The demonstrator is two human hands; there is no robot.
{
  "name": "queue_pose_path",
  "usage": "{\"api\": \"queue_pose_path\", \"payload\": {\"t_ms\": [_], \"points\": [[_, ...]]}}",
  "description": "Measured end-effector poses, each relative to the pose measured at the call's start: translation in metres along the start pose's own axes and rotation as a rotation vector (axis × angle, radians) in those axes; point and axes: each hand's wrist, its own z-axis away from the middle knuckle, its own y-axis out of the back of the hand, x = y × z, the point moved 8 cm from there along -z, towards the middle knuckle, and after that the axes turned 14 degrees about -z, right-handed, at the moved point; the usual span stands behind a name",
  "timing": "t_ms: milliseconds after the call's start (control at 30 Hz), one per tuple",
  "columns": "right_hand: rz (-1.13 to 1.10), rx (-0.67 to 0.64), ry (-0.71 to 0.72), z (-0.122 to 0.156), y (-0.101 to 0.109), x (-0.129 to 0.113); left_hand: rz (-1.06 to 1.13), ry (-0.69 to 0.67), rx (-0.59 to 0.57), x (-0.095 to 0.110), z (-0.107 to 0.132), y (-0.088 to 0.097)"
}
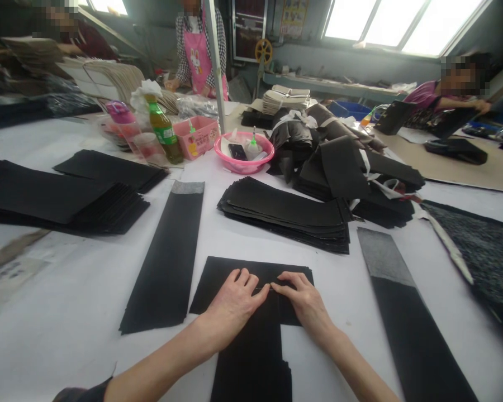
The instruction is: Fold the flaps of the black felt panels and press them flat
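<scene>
Left hand (233,298) and right hand (310,304) touch the far end of the black strip (251,357) beneath, pinch unclear; lengthwise it points forward.

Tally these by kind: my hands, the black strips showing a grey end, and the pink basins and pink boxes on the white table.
Left hand and right hand: 2
Black strips showing a grey end: 2
Pink basin: 1
Pink box: 1
Total: 6

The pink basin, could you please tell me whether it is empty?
Not empty: a phone and a green-nozzled bottle show inside the pink basin.
</scene>
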Motion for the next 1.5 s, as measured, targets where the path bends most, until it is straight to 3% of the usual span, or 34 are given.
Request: {"api": "queue_pose_path", "payload": {"t_ms": [200,667,867,1033,1167,1233,1333,1500], "points": [[-0.181,0.113,-0.086,0.004,0.009,0.016,0.001,0.006,0.002,-0.001,0.0,0.003],[0.12,0.022,0.058,0.002,0.0,-0.006,0.008,0.027,-0.001,-0.001,0.0,0.0],[0.162,0.027,0.064,0.0,-0.002,-0.01,0.085,0.084,0.074,-0.01,0.01,0.001],[-0.049,0.06,-0.001,0.0,0.007,0.002,0.265,0.183,0.222,-0.027,0.027,0.001],[-0.236,0.22,-0.134,-0.006,0.016,-0.002,0.36,0.199,0.268,-0.029,0.029,0.0],[-0.165,0.179,-0.093,-0.016,0.005,-0.023,0.413,0.205,0.273,-0.03,0.03,-0.001],[-0.014,0.012,0.017,-0.032,-0.029,-0.055,0.598,0.244,0.257,-0.041,0.037,-0.006],[0.052,0.011,0.039,-0.04,-0.052,-0.06,0.818,0.334,0.271,-0.069,0.056,-0.011]]}}
